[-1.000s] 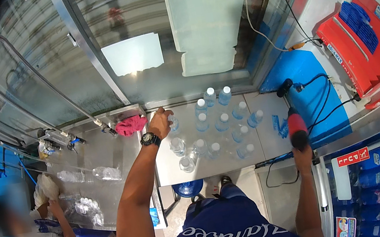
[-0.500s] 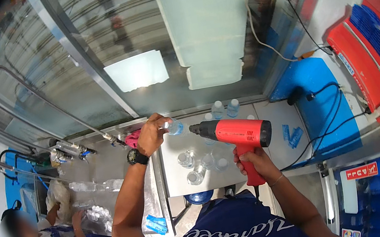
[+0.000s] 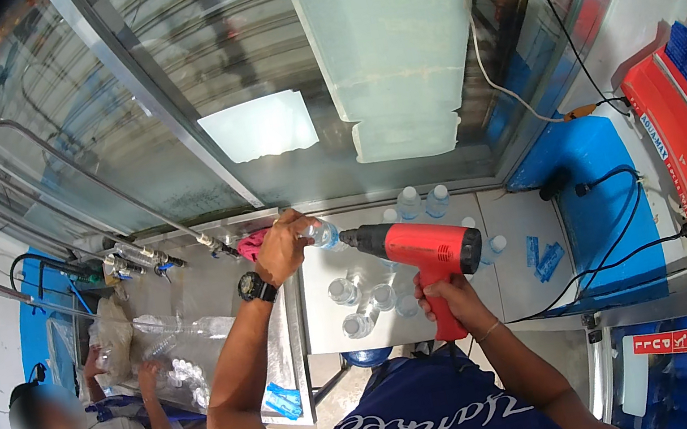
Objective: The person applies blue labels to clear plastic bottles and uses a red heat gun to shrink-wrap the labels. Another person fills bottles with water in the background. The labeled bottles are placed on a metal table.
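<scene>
Red heat gun [image 3: 427, 246], tilted bottle [image 3: 325, 234], possibly touching

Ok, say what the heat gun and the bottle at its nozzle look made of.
Heat gun: probably moulded plastic, from its smooth, slotted, slightly shiny red look. Bottle: likely clear plastic, glossy and see-through with highlights; glass isn't ruled out.

Left arm [image 3: 236, 360]: reaching forward, slight elbow bend, forearm slanting inward. Left hand [image 3: 281, 248] over the tabletop [image 3: 535, 219] left edge, near its far left corner, fingers pointing right, closed in a grip.

Right arm [image 3: 522, 357]: elbow bent, forearm angled forward and left. Right hand [image 3: 458, 300] over the near edge, around mid-length, fingers wrapped in a fist-like grip.
</scene>
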### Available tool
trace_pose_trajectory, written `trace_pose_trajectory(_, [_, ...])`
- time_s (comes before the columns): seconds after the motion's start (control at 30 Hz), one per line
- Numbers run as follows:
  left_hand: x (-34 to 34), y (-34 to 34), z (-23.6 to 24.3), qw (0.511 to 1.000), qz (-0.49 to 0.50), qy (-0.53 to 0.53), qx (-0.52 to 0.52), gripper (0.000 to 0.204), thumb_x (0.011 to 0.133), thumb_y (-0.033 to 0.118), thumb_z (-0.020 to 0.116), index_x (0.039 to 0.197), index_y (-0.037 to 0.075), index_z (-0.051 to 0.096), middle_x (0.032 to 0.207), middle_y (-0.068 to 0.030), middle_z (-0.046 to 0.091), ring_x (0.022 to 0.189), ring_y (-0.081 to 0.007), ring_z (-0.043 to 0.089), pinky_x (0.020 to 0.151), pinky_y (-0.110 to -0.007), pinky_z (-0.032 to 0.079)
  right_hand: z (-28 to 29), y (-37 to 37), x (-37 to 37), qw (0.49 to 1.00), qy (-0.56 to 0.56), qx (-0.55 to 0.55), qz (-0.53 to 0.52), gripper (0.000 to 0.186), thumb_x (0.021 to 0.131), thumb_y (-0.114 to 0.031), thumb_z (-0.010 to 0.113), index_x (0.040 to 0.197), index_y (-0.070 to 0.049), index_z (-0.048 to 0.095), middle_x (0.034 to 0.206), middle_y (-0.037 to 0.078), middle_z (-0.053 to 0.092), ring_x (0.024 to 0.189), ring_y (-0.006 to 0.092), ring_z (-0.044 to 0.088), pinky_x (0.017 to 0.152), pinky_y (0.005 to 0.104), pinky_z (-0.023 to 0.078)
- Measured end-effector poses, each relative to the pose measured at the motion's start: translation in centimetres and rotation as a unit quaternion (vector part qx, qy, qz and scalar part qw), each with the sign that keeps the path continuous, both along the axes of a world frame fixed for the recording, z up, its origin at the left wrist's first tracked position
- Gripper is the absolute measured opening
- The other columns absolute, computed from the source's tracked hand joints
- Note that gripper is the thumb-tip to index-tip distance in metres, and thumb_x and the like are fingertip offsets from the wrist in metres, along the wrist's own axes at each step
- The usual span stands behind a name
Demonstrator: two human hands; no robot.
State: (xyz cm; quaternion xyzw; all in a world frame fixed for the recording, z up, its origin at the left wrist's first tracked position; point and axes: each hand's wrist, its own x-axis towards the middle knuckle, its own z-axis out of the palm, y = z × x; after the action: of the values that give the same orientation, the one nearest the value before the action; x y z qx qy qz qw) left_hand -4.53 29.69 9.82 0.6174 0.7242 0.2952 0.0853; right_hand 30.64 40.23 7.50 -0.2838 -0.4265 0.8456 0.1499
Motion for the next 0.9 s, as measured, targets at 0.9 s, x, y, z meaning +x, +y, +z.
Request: trace_pose_trajectory(0.9, [-3.4,4.5,-7.7,0.968,0.222,0.074,-0.090,0.043,0.088,0.041,0.076,0.098,0.000,0.067,0.095,-0.0266,0.073,0.092,-0.0466,0.071,0.082,-0.053,0.057,-2.0,-0.8,-1.2,1.000,-0.026,0.009,0.006,0.027,0.090,-0.009,0.068,0.114,0.002,0.062,0.091,0.008,0.067,0.069,0.0135,0.064,0.056,0.0290,0.055])
